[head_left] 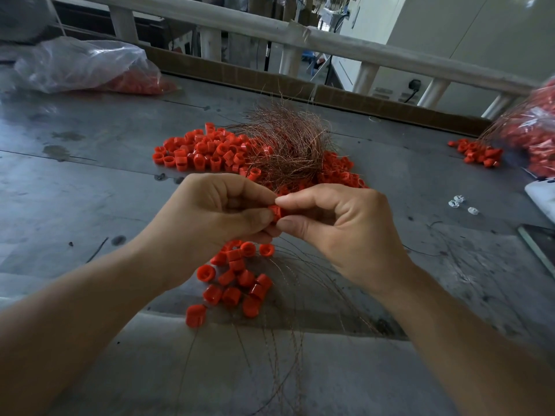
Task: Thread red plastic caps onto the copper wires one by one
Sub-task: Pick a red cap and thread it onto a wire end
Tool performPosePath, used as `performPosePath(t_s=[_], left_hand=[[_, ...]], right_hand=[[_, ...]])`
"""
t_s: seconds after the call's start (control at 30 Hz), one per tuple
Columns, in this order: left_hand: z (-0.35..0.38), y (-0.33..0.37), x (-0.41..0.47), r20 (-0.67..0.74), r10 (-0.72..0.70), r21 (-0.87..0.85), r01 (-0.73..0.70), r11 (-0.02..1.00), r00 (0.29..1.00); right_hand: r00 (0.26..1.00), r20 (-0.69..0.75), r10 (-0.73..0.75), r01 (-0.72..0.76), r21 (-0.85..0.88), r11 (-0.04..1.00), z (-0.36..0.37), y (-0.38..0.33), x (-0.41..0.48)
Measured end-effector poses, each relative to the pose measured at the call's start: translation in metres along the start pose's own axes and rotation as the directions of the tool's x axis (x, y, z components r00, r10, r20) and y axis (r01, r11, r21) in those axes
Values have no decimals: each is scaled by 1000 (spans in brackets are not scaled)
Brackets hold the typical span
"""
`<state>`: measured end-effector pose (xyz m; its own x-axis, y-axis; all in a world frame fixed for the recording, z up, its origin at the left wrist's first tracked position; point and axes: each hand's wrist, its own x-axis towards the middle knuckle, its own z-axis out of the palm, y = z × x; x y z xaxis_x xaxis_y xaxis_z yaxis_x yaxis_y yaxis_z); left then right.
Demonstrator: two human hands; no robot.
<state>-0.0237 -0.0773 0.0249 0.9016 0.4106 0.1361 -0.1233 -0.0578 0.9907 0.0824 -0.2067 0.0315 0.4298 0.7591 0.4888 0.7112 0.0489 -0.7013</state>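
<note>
Item: red cap, at the meeting point of your hands, neither nearer. Your right hand pinches it thumb-and-forefinger; your left hand grips its other side. Axis: apparently hand to hand (wire end there too fine to see). Copper wires: tangle just beyond your hands; strands trail beneath them, among nearer caps.

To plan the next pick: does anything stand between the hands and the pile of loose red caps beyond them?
Partly. The copper wire tangle lies over the pile's right side, just beyond the right hand. The left hand's path to the pile's left side looks free.
</note>
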Motion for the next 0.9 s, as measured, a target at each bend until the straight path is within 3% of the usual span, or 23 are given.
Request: performPosePath(t_s=[0.2,0.43,0.57,0.73,0.9], left_hand=[[0,-1,-1,23,12,-23,-11,1000,1000],[-1,-2,-3,55,23,-33,-21,999,998],[-2,-1,-4,86,0,-142,12,990,996],[-6,1,-3,164,0,-145,24,989,986],[-11,1,-3,232,-12,-145,47,988,973]], right_hand=[[998,-48,-40,40,-8,999,2,1,1],[968,-90,-235,215,-194,957,6,1,-1],[976,-120,-181,173,-81,982,4,-2,-1],[1000,3,-27,27,76,997,-2,-4,2],[984,164,-64,71,-38,997,-5,-7,4]])
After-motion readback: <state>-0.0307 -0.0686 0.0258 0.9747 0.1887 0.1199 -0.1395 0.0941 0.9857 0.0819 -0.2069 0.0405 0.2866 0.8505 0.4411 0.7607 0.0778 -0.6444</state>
